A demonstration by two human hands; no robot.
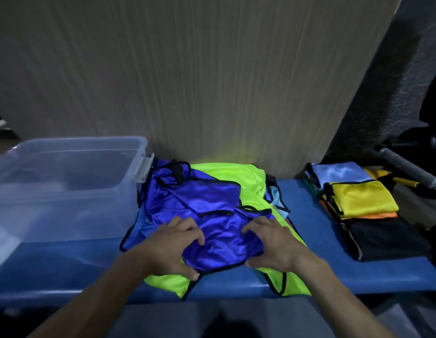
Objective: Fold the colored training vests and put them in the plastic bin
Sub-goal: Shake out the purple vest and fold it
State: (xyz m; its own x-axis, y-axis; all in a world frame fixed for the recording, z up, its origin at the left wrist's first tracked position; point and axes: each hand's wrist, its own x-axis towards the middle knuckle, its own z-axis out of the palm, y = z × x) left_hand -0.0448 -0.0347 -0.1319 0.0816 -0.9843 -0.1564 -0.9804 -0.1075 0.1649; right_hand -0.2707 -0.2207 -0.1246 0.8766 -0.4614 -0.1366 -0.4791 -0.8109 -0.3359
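Observation:
A shiny blue vest [212, 215] with black trim lies crumpled on top of a neon yellow-green vest [239, 181] in the middle of the blue padded bench [309, 240]. My left hand [173, 245] grips the blue vest's near left part, fingers curled on top and thumb under its edge. My right hand [270, 242] grips its near right part in the same way. A clear plastic bin [65, 176] stands at the left of the bench, touching the vest pile. More vests peek out beneath the pile.
A stack of folded vests [358, 198], light blue, yellow, orange and dark, sits at the bench's right end. Behind it lie a grey-handled bar [407, 169] and a yellow tool [405, 182]. A pale wood-grain wall stands right behind the bench.

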